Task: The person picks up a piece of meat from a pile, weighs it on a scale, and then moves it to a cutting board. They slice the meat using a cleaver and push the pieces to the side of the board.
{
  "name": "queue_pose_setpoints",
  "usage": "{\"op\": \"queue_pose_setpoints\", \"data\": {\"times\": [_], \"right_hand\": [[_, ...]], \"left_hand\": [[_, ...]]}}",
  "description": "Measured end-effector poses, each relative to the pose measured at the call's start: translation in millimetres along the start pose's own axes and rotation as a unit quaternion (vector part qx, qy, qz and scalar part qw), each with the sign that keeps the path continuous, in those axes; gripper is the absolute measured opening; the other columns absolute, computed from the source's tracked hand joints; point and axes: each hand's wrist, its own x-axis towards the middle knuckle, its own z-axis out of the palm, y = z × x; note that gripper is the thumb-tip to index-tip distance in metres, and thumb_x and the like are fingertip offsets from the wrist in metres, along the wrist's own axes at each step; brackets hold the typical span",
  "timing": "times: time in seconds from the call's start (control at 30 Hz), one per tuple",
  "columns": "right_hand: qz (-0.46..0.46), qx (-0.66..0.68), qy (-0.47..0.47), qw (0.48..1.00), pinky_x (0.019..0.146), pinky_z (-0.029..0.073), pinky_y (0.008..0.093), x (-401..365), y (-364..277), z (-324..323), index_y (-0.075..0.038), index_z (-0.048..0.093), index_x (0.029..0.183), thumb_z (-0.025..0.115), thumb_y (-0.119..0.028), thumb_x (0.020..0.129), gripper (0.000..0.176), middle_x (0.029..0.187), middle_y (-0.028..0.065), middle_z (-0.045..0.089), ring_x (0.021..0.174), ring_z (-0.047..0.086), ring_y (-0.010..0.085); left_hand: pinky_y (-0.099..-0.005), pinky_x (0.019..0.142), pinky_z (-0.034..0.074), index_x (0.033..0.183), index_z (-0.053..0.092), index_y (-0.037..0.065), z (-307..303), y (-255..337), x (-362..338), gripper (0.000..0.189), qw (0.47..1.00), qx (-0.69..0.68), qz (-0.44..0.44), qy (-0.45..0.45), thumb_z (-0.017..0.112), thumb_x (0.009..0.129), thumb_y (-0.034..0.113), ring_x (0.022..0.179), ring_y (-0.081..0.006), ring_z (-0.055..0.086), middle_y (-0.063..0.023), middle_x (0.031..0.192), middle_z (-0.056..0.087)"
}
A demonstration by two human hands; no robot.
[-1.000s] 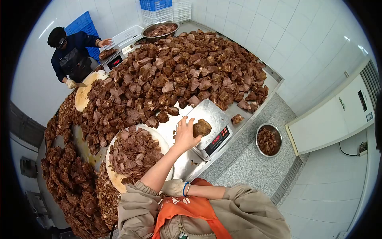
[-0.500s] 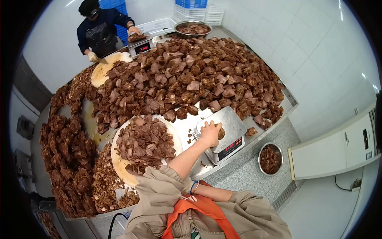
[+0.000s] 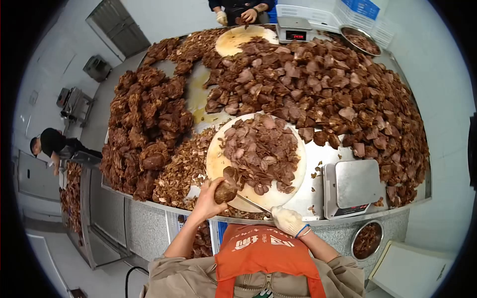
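My left hand (image 3: 207, 199), bare, grips a chunk of brown cooked meat (image 3: 227, 191) at the near left edge of a round cutting board (image 3: 301, 164). A white knit glove covers my right hand (image 3: 288, 220), which is closed around a knife; the handle is hidden in the fist. The knife's blade (image 3: 254, 203) points left toward the chunk, its tip close to the meat. On the board lies a heap of sliced meat (image 3: 261, 149). To the right of the board stands a digital scale (image 3: 357, 184) with a bare metal plate.
Large meat chunks (image 3: 323, 89) cover the table's far and right side. Darker meat (image 3: 144, 129) and small scraps (image 3: 181, 171) lie left. A co-worker's hands (image 3: 248, 16) work by another board (image 3: 231, 42) and scale (image 3: 293, 30). A metal bowl (image 3: 380, 238) sits lower right; another person (image 3: 54, 144) stands far left.
My left hand has left the scale plate and come back to the board, holding a meat chunk. My right hand and the knife have come into sight. The view has turned left.
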Motion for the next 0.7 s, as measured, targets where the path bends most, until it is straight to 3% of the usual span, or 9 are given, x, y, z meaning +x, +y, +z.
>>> {"op": "queue_pose_setpoints", "data": {"times": [0.13, 0.3, 0.37, 0.43, 0.47, 0.5, 0.57, 0.67, 0.7], "right_hand": [[0.004, -0.031, -0.076, 0.997, 0.058, 0.052, 0.0448, 6.7, 8.9, -13.7, 0.001, 0.051, 0.086, 0.050, -0.008, 0.087, 0.009, 0.072, 0.0208, 0.061, 0.067, 0.064, 0.0372], [0.021, -0.060, -0.108, 0.992, 0.059, 0.052, 0.0464, 16.0, 7.7, -35.0, 0.000, 0.051, 0.087, 0.049, -0.010, 0.088, 0.010, 0.075, 0.0223, 0.062, 0.069, 0.065, 0.0392], [0.031, -0.045, -0.097, 0.994, 0.060, 0.052, 0.0466, 13.1, 18.4, -24.7, -0.001, 0.050, 0.088, 0.050, -0.009, 0.087, 0.009, 0.075, 0.0224, 0.061, 0.069, 0.064, 0.0399], [0.007, -0.032, -0.076, 0.997, 0.057, 0.052, 0.0454, 5.3, 19.7, -18.3, -0.004, 0.049, 0.089, 0.056, -0.013, 0.086, 0.012, 0.074, 0.0179, 0.061, 0.065, 0.064, 0.0360], [0.007, -0.033, -0.078, 0.996, 0.057, 0.052, 0.0454, 3.5, 17.1, -15.8, -0.004, 0.049, 0.089, 0.056, -0.013, 0.086, 0.012, 0.074, 0.0179, 0.061, 0.065, 0.064, 0.0360], [0.002, -0.033, -0.062, 0.997, 0.057, 0.051, 0.0453, 1.9, 13.5, -13.2, -0.004, 0.049, 0.089, 0.057, -0.014, 0.086, 0.013, 0.074, 0.0181, 0.061, 0.065, 0.064, 0.0358], [0.023, -0.039, -0.053, 0.998, 0.057, 0.051, 0.0457, -5.3, 9.9, -3.7, -0.003, 0.050, 0.091, 0.058, -0.016, 0.086, 0.016, 0.074, 0.0187, 0.061, 0.066, 0.064, 0.0354], [0.074, -0.042, -0.101, 0.991, 0.057, 0.051, 0.0462, -16.1, 4.8, 4.5, -0.002, 0.050, 0.092, 0.058, -0.017, 0.087, 0.017, 0.074, 0.0188, 0.061, 0.066, 0.064, 0.0356], [0.070, -0.049, -0.083, 0.993, 0.057, 0.052, 0.0465, -16.6, -0.9, 0.2, -0.002, 0.049, 0.092, 0.057, -0.017, 0.088, 0.017, 0.072, 0.0189, 0.061, 0.066, 0.064, 0.0359]], "left_hand": [[-0.0471, 0.103, 0.038, 0.132, 0.040, 0.002, 59.8, -84.2, -33.3, 0.082, 0.993, 0.047, -0.059, 0.086, 0.074, 0.058, 0.010, 0.116, -0.0414, 0.044, -0.0229, 0.122, 0.047], [-0.0490, 0.106, 0.033, 0.132, 0.042, 0.002, 94.5, -111.1, 6.1, 0.078, 0.982, 0.047, -0.116, 0.138, 0.073, 0.060, 0.004, 0.122, -0.0414, 0.040, -0.0221, 0.128, 0.044], [-0.0493, 0.110, 0.030, 0.137, 0.040, 0.006, 64.1, -76.7, 24.2, 0.082, 0.975, 0.112, -0.003, 0.190, 0.073, 0.061, 0.001, 0.129, -0.0424, 0.035, -0.0248, 0.135, 0.041], [-0.0507, 0.113, 0.026, 0.142, 0.036, 0.010, 50.3, -76.9, 58.8, 0.088, 0.970, 0.178, 0.130, 0.103, 0.072, 0.063, -0.002, 0.136, -0.0417, 0.031, -0.0246, 0.142, 0.037], [-0.0491, 0.111, 0.032, 0.138, 0.039, 0.011, 60.5, -98.0, 80.1, 0.083, 0.958, 0.208, 0.184, 0.073, 0.074, 0.064, 0.000, 0.132, -0.0409, 0.037, -0.0220, 0.137, 0.042], [-0.0491, 0.111, 0.032, 0.138, 0.039, 0.011, 55.7, -100.2, 93.7, 0.083, 0.957, 0.208, 0.187, 0.074, 0.074, 0.064, 0.000, 0.132, -0.0409, 0.037, -0.0220, 0.137, 0.042], [-0.0461, 0.104, 0.041, 0.130, 0.044, 0.009, 47.4, -96.3, 115.0, 0.076, 0.969, 0.130, 0.105, -0.183, 0.078, 0.063, 0.005, 0.123, -0.0409, 0.047, -0.0194, 0.130, 0.047], [-0.0435, 0.096, 0.046, 0.117, 0.046, 0.001, 51.2, -110.7, 107.6, 0.067, 0.965, 0.102, 0.221, -0.098, 0.083, 0.061, 0.011, 0.107, -0.0415, 0.055, -0.0212, 0.117, 0.054], [-0.0412, 0.088, 0.049, 0.113, 0.048, 0.002, 41.8, -105.4, 102.3, 0.061, 0.972, 0.100, 0.133, -0.167, 0.083, 0.064, 0.011, 0.102, -0.0351, 0.058, -0.0211, 0.111, 0.055]]}}
